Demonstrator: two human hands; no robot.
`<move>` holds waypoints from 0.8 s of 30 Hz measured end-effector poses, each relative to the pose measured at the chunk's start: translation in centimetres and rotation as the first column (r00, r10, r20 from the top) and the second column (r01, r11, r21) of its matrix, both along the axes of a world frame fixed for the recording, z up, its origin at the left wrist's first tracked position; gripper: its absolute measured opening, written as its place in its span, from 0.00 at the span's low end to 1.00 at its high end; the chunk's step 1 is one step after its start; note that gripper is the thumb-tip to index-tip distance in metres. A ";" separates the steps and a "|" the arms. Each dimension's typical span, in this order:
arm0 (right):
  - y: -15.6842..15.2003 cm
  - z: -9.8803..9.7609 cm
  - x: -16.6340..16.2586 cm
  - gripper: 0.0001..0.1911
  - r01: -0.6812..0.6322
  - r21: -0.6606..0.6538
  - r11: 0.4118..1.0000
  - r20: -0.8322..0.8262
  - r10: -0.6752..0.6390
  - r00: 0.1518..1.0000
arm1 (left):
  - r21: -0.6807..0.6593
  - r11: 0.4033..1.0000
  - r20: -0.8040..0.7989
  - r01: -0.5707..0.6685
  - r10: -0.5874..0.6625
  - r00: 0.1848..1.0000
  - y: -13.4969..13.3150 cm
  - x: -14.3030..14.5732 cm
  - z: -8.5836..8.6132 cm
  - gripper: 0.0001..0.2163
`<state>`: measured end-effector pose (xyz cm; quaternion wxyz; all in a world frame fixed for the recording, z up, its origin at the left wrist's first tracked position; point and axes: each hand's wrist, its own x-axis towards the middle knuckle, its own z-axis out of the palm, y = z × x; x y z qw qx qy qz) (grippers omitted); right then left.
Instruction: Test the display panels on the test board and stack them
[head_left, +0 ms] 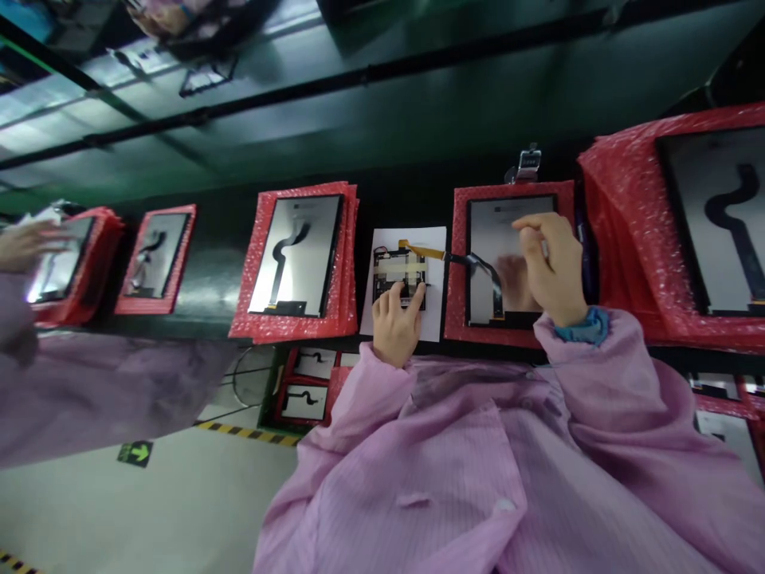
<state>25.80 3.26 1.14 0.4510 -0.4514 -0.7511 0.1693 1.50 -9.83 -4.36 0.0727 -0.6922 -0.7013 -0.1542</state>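
Observation:
My left hand (pixel 395 327) rests with its fingers spread on the lower edge of a small circuit board (pixel 388 269), which lies on a white sheet (pixel 438 307). An orange flat cable (pixel 427 251) runs from the board's top to the black ribbon cable (pixel 487 269) of a display panel (pixel 508 295). That panel lies on red bubble wrap (pixel 457 319). Over its right side hovers my right hand (pixel 555 267), thumb and forefinger drawn together near the upper right. Whether anything thin is between them cannot be made out.
Left of the board, another display panel (pixel 302 255) sits on stacked red bubble wrap (pixel 248 315). A larger stack (pixel 627 263) with a panel (pixel 717 239) stands at right. Behind is a small metal counter (pixel 529 162). A co-worker's blurred hand (pixel 27 245) reaches over panels at far left.

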 end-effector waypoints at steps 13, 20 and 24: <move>-8.8 -2.8 4.8 0.25 0.305 -0.305 0.902 0.194 -0.254 0.947 | 0.172 0.935 0.269 0.310 -0.347 0.898 -0.5 4.7 1.0 0.22; -9.1 -0.9 3.8 0.30 0.198 -0.643 0.740 -0.134 -0.363 0.922 | -0.020 0.942 0.378 0.334 -0.303 0.875 -0.4 7.1 1.2 0.25; -10.1 2.7 3.4 0.23 0.093 -0.588 0.804 -0.308 -0.329 0.893 | -0.151 0.917 0.556 0.370 -0.230 0.799 0.5 5.4 3.3 0.27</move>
